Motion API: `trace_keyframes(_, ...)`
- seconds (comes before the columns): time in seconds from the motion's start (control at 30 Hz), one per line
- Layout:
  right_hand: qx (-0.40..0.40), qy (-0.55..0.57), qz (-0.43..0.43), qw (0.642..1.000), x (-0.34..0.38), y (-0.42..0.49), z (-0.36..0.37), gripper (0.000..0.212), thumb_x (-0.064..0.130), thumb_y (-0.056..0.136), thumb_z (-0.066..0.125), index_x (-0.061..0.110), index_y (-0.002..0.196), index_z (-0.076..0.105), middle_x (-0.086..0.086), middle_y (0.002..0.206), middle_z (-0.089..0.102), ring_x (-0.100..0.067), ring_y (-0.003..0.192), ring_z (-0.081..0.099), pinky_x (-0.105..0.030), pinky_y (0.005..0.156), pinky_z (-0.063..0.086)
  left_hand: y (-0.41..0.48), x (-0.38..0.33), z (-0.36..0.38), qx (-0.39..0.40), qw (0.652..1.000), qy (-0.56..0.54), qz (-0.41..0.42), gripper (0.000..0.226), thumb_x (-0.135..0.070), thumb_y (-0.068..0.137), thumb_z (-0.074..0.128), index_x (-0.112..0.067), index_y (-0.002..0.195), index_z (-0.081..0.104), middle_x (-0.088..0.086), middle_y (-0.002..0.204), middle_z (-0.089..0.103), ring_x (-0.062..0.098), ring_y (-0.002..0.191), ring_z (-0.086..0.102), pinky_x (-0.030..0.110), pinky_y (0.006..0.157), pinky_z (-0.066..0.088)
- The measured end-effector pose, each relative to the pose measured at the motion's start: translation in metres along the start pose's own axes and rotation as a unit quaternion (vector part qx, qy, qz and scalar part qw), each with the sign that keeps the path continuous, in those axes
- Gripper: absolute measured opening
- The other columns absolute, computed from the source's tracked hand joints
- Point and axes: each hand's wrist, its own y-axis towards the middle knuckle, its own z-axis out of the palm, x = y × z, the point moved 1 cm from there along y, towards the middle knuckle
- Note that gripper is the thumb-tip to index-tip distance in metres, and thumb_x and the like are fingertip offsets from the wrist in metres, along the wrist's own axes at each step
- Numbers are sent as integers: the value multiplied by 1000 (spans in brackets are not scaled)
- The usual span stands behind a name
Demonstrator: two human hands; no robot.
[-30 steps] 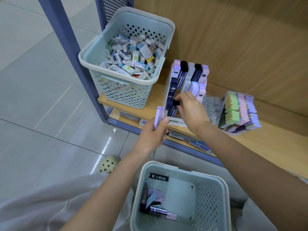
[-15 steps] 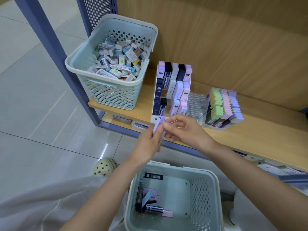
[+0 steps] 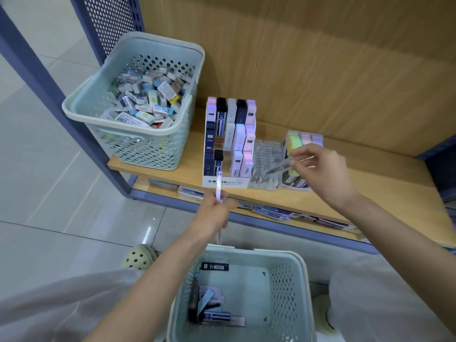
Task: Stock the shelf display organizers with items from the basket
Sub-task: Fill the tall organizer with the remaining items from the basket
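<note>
My left hand (image 3: 214, 213) grips a slim lilac pencil (image 3: 218, 186) upright, just in front of the white display organizer (image 3: 225, 182) that holds rows of pastel and dark lead cases. My right hand (image 3: 318, 169) pinches a thin clear-grey pencil (image 3: 278, 167), blurred, above the clear slotted holder (image 3: 265, 156). The pale green basket (image 3: 287, 282) below me holds a few dark and lilac packs at its bottom left.
A second green basket (image 3: 128, 112) full of small boxed erasers stands at the wooden shelf's (image 3: 357, 191) left end. A tray of pastel erasers (image 3: 304, 141) sits right of the clear holder. Flat packs lie on the lower shelf. Blue metal posts frame the left side.
My hands have parted: the right one carried a thin pencil rightward over the clear holder, while the left kept the lilac pencil near the organizer's front.
</note>
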Motion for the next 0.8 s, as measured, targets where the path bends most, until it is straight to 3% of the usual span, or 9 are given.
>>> trace_keyframes(0.07, -17, -53, -22, 998, -9, 13, -2, 9, 10, 86, 65, 11, 95, 66, 2, 86, 65, -11, 75, 62, -10, 71, 46, 3, 1, 3, 4, 1000, 15, -4, 13, -12, 96, 44, -15, 107, 39, 5, 74, 43, 14, 67, 42, 25, 63, 39)
trace_keyframes(0.2, 17, -144, -61, 988, -23, 33, 9, 14, 12, 88, 63, 12, 101, 66, 2, 90, 65, -15, 88, 63, -32, 84, 50, 3, -1, 8, -16, 999, 19, 35, 8, -11, 100, 35, -10, 108, 38, 5, 74, 42, 11, 65, 40, 4, 46, 36)
trace_keyframes(0.33, 44, -189, -56, 979, -31, 48, 20, 17, 11, 90, 58, 11, 106, 65, -4, 103, 68, -20, 96, 62, -34, 81, 51, 6, -5, 12, -12, 998, -34, 50, 15, -13, 100, 38, -10, 111, 48, 1, 74, 53, 11, 66, 54, 20, 72, 50)
trace_keyframes(0.47, 52, -207, -60, 975, -36, 55, 27, 17, 9, 91, 57, 9, 106, 64, -8, 105, 67, -23, 97, 61, -31, 77, 47, 6, -11, 17, 19, 994, -70, 76, 18, -13, 100, 40, -10, 112, 52, 3, 87, 63, 9, 63, 62, 22, 65, 57)
trace_keyframes(0.6, 81, -273, -76, 956, -42, 57, 35, 17, 11, 90, 58, 12, 105, 67, -8, 108, 64, -25, 102, 56, -35, 79, 47, 6, -13, 19, 16, 993, -72, 87, 16, -14, 100, 41, -9, 107, 55, 5, 85, 66, 11, 60, 63, 26, 61, 58)
trace_keyframes(0.7, 70, -320, -82, 941, -41, 57, 39, 20, 17, 92, 56, 20, 108, 67, -10, 106, 63, -27, 101, 55, -33, 83, 41, 6, -13, 20, 12, 994, -63, 91, 13, -18, 100, 41, -21, 100, 54, 4, 79, 64, 12, 57, 61, 30, 62, 58)
trace_keyframes(0.8, 79, -396, -120, 907, -44, 55, 49, 22, 9, 91, 54, 19, 108, 65, -6, 101, 65, -24, 102, 51, -29, 84, 34, 6, -14, 21, 6, 994, -50, 93, 13, -20, 100, 41, -24, 101, 53, 2, 76, 63, 12, 55, 58, 26, 57, 55)
